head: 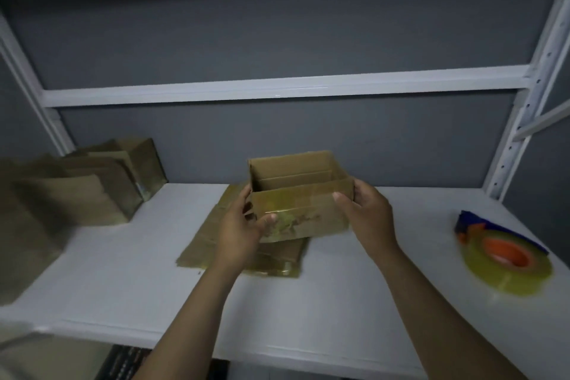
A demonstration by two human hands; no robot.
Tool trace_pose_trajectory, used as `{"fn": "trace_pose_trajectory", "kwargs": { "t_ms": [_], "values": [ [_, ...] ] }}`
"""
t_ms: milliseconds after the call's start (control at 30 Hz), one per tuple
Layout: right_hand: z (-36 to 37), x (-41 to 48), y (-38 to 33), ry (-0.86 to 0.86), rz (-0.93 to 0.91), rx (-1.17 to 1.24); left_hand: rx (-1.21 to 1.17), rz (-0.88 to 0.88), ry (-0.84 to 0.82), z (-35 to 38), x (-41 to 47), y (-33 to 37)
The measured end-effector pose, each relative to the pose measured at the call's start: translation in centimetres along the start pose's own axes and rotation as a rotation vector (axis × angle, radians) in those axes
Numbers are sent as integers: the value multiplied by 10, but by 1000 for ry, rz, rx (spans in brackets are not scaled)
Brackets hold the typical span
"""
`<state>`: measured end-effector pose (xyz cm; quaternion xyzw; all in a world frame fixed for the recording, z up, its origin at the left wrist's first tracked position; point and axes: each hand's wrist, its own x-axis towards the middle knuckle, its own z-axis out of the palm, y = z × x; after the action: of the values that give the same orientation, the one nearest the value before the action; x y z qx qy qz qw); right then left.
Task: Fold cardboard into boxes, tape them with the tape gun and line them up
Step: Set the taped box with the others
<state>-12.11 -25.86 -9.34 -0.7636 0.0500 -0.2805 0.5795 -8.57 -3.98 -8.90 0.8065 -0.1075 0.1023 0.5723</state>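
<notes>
A small brown cardboard box is held above the shelf, its open side turned up and away from me, with shiny tape across the near face. My left hand grips its lower left corner, thumb on the taped face. My right hand holds its right side, thumb on the front. Under the box lies a stack of flat cardboard. The tape gun, blue and orange with a roll of clear tape, lies at the right of the shelf, apart from both hands.
A row of folded boxes stands at the back left, blurred nearest me. The white shelf board sits in a white metal rack with an upright at right and a crossbar behind.
</notes>
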Motion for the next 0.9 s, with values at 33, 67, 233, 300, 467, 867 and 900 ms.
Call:
{"fn": "trace_pose_trajectory", "kwargs": {
  "t_ms": [33,67,233,300,467,867,900],
  "values": [
    [21,-4,-9,-4,-1,-2,9,1,-2,-23,1,-5],
    [41,-7,-16,-10,-7,-15,31,6,-8,-44,3,-11],
    [129,-18,-44,-80,-40,-35,58,-69,-12,-138,19,-49],
    [160,-17,-48,-141,-28,12,17,-110,-14,-166,27,-65],
    [236,3,-38,-191,33,107,4,-168,10,-218,60,-101],
    [408,7,-20,-472,175,194,-6,-221,181,-325,71,-194],
    [416,4,-23,-478,187,198,-21,-254,184,-333,68,-197]
  ]
}}
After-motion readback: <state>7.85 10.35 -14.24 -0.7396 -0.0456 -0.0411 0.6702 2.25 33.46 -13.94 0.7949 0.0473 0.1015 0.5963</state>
